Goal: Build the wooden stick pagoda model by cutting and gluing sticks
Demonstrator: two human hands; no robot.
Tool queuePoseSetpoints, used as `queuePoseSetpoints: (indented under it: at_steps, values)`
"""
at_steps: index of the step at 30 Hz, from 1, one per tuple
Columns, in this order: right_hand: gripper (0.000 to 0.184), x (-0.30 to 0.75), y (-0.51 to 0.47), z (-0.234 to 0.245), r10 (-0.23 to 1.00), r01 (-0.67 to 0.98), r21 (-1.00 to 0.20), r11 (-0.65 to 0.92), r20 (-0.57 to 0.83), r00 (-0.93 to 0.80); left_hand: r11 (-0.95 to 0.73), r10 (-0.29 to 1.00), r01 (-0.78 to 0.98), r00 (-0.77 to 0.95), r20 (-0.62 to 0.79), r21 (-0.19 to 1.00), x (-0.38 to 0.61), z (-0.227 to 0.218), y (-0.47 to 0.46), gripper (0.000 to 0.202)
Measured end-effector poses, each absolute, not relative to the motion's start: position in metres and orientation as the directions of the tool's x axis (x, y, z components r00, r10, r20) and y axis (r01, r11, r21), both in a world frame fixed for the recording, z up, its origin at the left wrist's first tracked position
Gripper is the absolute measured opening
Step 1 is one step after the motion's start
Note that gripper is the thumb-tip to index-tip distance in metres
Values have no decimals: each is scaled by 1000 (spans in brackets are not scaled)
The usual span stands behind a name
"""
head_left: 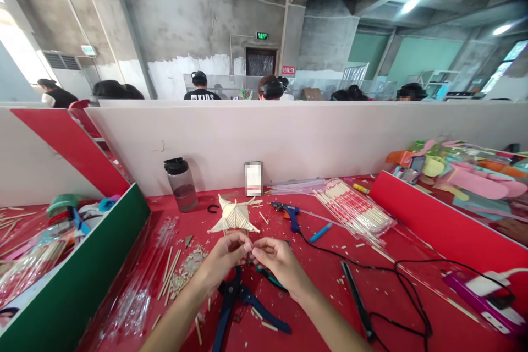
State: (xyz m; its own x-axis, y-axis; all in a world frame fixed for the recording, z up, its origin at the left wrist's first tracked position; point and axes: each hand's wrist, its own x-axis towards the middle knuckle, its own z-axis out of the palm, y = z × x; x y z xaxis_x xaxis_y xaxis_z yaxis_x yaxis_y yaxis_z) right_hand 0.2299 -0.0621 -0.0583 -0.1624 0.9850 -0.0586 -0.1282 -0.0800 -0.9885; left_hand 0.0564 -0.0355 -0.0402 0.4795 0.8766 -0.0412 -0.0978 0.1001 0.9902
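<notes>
Here come the left hand and right hand, meeting at the fingertips over the red counter, thumbs and forefingers drawn close; whether they grip something tiny, I cannot tell! Just beyond them sits the star-shaped stick model on the counter. Dark blue cutters lie beneath, handles spread, while the glue gun rests to the right, cable trailing.

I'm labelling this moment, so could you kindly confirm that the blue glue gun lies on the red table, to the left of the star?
Not quite: the head view shows the blue glue gun on the red table, but to the right of the star.
</notes>
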Motion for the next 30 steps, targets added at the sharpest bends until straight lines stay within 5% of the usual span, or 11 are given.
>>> queuePoseSetpoints:
  at_steps: [8, 14, 21, 30]
  values:
    - [43, 224, -69, -63, 966, -473, -843, -255, -207, -153, -193, 892, -50, 408, 196, 980, 65, -49, -34, 30]
    - [35, 221, -73, -63, 953, -655, -693, -301, -229, -196, -392, 863, 186, 413, 291, 901, 61, -32, -46, 18]
    - [35, 219, -72, -68, 938, -668, -661, -343, -273, -211, -619, 764, 371, 487, 423, 692, 54, -32, -47, 21]
    - [39, 215, -73, -72, 949, -664, -681, -308, -273, -159, -666, 738, 442, 509, 443, 601, 53, -43, -47, 22]
